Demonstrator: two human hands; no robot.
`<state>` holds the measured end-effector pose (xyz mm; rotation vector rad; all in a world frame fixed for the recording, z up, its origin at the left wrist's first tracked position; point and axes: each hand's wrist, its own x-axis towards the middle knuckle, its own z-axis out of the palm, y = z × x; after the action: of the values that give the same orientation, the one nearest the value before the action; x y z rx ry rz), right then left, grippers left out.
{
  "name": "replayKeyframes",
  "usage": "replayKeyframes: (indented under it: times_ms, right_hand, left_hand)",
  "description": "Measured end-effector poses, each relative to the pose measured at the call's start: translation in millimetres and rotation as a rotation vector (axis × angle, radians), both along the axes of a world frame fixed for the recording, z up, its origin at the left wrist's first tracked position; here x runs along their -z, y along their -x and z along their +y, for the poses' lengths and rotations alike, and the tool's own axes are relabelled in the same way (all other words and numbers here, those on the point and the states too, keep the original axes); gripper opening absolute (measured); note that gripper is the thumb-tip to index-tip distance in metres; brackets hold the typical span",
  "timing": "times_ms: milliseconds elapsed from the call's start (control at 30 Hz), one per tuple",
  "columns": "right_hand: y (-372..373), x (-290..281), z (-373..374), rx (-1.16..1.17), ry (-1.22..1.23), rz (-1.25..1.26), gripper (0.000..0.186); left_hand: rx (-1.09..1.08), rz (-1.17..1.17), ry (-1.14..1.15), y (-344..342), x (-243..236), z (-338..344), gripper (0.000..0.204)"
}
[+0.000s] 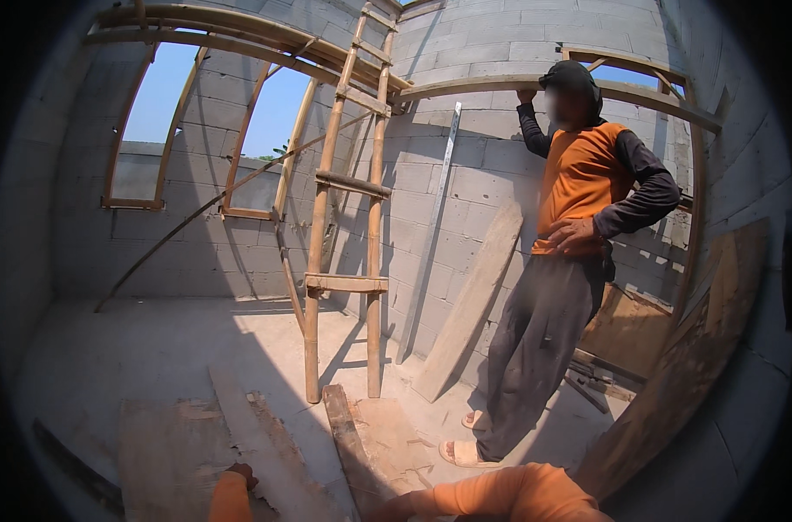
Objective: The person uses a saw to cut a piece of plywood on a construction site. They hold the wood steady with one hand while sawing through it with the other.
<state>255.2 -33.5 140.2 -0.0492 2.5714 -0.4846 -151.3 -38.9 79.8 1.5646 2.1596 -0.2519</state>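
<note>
Two orange fabric sleeves (pixel 492 492) lead in low: my left hand (pixel 244 475) is down at a long, pale, splintered wooden board (pixel 261 439) on the pale concrete floor (pixel 83 365), my right hand (pixel 387 508) at the near end of a narrow brown timber plank (pixel 348 439) (murky from where I sit; I cannot tell whether either is grasping or just resting). Handling such wood well, I judge, takes firm holds clear of ragged edges. Beyond stands a bamboo-pole ladder with wooden rungs (pixel 352 184); behind it, a grey block wall (pixel 487 148). I make out no containers.
</note>
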Motion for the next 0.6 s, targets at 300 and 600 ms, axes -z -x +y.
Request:
replayKeyframes:
  times_ms: [300,600]
  right_hand:
    - [18,-39,-12,-0.034,-0.059,-0.035,0.07]
    - [21,-50,-14,0.016,-0.092,-0.027,0.063]
  left_hand:
    - [-0.037,-0.024,0.088,6,-23,-15,0.061]
    - [-0.098,-0.048,0.066,8,-76,-36,0.066]
